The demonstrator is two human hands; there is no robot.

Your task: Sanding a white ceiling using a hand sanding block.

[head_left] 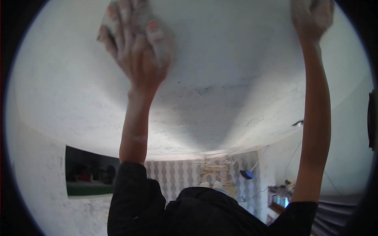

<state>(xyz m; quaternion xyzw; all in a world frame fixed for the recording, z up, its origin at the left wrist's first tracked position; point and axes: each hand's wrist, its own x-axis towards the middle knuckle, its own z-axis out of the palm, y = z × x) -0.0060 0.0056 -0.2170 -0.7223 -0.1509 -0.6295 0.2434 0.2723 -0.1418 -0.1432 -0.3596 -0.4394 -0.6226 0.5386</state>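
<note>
My left hand [143, 51], coated in pale dust, presses against the white plastered wall [220, 51] with its fingers extended. Under the fingers lies a thin grey sheet [141, 15], pressed to the wall; its dark corner shows beside the outer fingers, and its exact kind is unclear. High at the right, my right hand [313, 17] is also dusty and rests at or close to the wall. The picture's upper edge cuts off its fingers, so their grip is hidden. Small cracks and dark specks mark the plaster between my arms.
On the grey patterned floor [171, 183] stands a worn wooden frame [215, 170] near my feet. A blue-headed broom [247, 174] leans farther right. At the left is a dark recess [90, 169]; dark folded cloth [338, 214] lies at the lower right.
</note>
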